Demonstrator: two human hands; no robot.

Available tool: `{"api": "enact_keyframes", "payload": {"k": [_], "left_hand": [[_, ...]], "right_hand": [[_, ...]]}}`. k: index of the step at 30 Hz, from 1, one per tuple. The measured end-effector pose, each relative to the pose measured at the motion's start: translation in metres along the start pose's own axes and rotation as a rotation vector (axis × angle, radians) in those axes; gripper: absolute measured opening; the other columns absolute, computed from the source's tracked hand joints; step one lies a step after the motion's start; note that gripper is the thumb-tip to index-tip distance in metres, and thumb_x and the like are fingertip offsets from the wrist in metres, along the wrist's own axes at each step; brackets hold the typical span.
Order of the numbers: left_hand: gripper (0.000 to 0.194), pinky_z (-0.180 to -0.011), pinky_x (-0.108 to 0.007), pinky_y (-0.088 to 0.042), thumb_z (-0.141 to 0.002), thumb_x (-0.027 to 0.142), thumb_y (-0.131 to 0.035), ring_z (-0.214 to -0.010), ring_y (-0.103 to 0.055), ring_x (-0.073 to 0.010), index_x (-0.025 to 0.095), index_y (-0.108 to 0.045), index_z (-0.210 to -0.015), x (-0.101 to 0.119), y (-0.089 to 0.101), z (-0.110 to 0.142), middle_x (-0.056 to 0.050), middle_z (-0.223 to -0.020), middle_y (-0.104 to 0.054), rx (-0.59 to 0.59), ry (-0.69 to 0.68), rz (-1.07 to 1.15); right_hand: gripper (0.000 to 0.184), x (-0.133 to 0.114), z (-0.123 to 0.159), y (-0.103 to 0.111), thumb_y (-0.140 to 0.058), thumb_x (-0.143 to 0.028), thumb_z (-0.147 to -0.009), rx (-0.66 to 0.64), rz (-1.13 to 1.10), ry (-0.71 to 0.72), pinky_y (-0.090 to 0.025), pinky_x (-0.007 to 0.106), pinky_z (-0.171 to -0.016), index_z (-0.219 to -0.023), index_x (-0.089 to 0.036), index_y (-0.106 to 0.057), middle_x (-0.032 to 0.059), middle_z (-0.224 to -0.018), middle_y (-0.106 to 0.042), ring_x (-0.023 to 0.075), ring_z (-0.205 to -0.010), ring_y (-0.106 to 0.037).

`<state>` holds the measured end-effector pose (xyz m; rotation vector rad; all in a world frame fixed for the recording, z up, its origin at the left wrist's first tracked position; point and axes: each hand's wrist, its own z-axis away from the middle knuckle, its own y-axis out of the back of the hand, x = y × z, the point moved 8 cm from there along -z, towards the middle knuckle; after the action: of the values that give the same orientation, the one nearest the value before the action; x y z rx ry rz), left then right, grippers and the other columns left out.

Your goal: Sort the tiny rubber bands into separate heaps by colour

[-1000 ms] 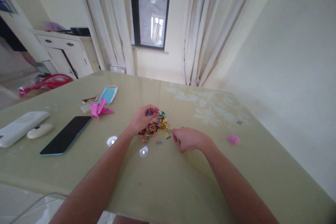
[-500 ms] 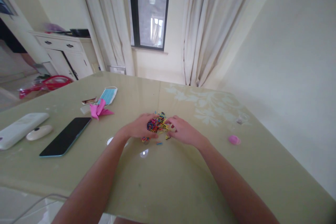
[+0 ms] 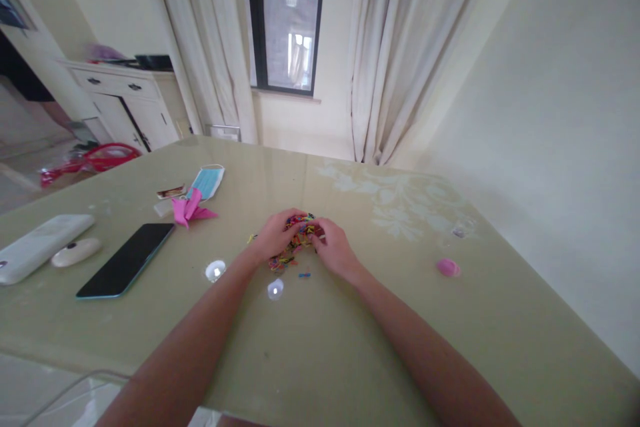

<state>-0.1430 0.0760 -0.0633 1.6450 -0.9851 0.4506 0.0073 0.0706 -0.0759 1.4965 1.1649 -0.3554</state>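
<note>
A heap of small multicoloured elastic bands (image 3: 283, 260) lies on the table in front of me. My left hand (image 3: 277, 235) is cupped over the left side of the heap, its fingers curled onto the bands. From the right, my right hand (image 3: 331, 245) closes in with bent fingers and thumb on the same bands. The fingertips of both hands nearly meet, and they hide part of the heap. A small blue piece (image 3: 305, 275) rests apart, just in front of the heap.
On the left are a black-screened phone (image 3: 127, 260), a white oval object (image 3: 76, 253), a long white object (image 3: 43, 247), a pink folded-paper shape (image 3: 191, 209) and a blue face mask (image 3: 209, 181). A pink round object (image 3: 448, 267) sits on the right. Light reflects off the glossy tabletop (image 3: 320, 347).
My right hand has moved left, closer to my left hand. My left hand has shifted slightly right, over the bands. Both are now gathered around the heap.
</note>
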Motion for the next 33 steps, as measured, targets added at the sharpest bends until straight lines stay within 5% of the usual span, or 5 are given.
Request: {"api": "enact_keyframes", "payload": {"k": [12, 19, 26, 29, 33], "left_hand": [[0.051, -0.108, -0.044, -0.054, -0.083, 0.047, -0.081, -0.116, -0.072, -0.0277, 0.019, -0.073, -0.125, 0.006, 0.026, 0.002, -0.012, -0.126, -0.078, 0.167, 0.055, 0.428], [0.053, -0.101, -0.046, -0.057, -0.090, 0.057, -0.066, -0.110, -0.074, -0.0293, 0.019, -0.072, -0.125, 0.003, 0.027, 0.000, -0.013, -0.118, -0.080, 0.017, 0.089, 0.336], [0.099, -0.122, -0.055, -0.036, -0.062, 0.058, -0.088, -0.145, -0.047, -0.0426, 0.027, -0.058, -0.151, -0.014, 0.019, 0.023, -0.013, -0.160, -0.053, -0.437, 0.073, -0.357], [0.075, -0.118, -0.050, -0.040, -0.075, 0.050, -0.080, -0.136, -0.054, -0.0367, 0.024, -0.063, -0.144, -0.017, 0.011, 0.018, -0.014, -0.145, -0.061, -0.389, 0.041, -0.376], [0.037, -0.102, -0.041, -0.052, -0.085, 0.032, -0.068, -0.109, -0.066, -0.0282, 0.021, -0.073, -0.120, -0.010, -0.006, 0.006, -0.010, -0.113, -0.070, -0.274, -0.056, -0.257]], "right_hand": [[0.038, -0.035, -0.004, 0.015, -0.050, -0.009, -0.098, -0.034, -0.278, 0.057, -0.059, 0.036, -0.097, -0.125, -0.026, -0.070, 0.0064, -0.132, -0.073, 0.0191, -0.119, -0.071], [0.020, -0.043, 0.001, 0.020, -0.073, -0.023, -0.092, -0.192, 0.000, 0.028, -0.059, 0.036, -0.084, -0.112, -0.020, -0.073, 0.0064, -0.104, -0.076, 0.0202, -0.090, -0.072], [0.103, -0.035, 0.021, 0.002, -0.097, -0.044, -0.067, -0.426, 0.383, 0.091, -0.042, 0.056, -0.118, -0.154, -0.017, -0.051, 0.0240, -0.156, -0.049, 0.0422, -0.145, -0.047], [0.094, -0.026, 0.016, 0.000, -0.088, -0.048, -0.079, -0.385, 0.422, 0.103, -0.038, 0.054, -0.121, -0.157, -0.015, -0.047, 0.0246, -0.163, -0.043, 0.0398, -0.149, -0.044], [0.067, -0.016, 0.008, -0.003, -0.076, -0.042, -0.092, -0.271, 0.422, 0.112, -0.044, 0.050, -0.115, -0.148, -0.013, -0.056, 0.0214, -0.144, -0.061, 0.0347, -0.134, -0.058]]}}
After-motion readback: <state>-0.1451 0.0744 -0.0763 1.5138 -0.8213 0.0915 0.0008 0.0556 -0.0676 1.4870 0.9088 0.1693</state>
